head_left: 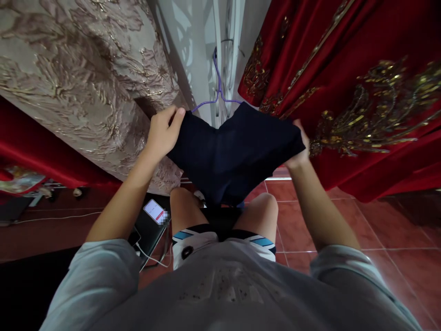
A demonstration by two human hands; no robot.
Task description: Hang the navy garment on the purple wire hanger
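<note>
A dark navy garment [223, 151] is spread in front of me on a purple hanger [219, 92]; its exact kind is unclear. At its upper left corner, my left hand [165, 128] is closed on the cloth, thumb on top. My right hand [299, 145] grips the right side, its fingers partly hidden behind the fabric. The hanger's hook is up by a white metal frame [234, 41]. Between the hands the garment's top edge dips in a V, and its lower part hangs over my knees.
Pinkish embossed fabric [86, 82] hangs close on the left. Red cloth with gold sequins [361, 101] hangs on the right. Beside my left leg, a lit phone [155, 211] lies on a black surface near a white cable [151, 259]. Red tiles [310, 220] cover the floor.
</note>
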